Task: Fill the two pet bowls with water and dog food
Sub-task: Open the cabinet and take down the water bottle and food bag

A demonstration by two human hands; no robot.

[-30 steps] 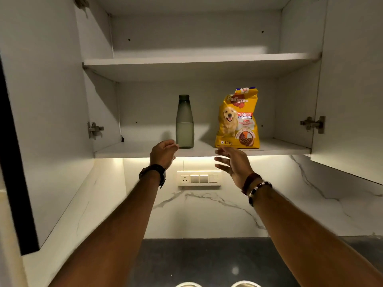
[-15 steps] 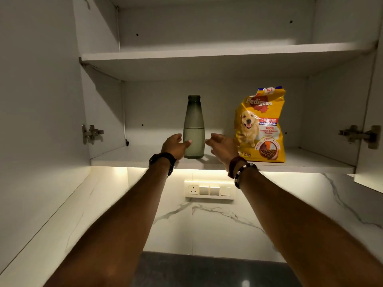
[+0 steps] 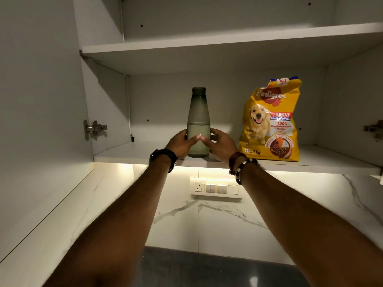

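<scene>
Head view: I have my left hand and right hand wrapped around the bottle, thumbs meeting in front, on the shelf beside the food bag. I should lift straight, keeping it upright.

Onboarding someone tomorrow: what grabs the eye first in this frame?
The yellow dog food bag, standing on the right of the lower cabinet shelf, is the only bright colour. At centre, the left hand and the right hand clasp the green water bottle, partly filled and upright on that shelf.
</scene>
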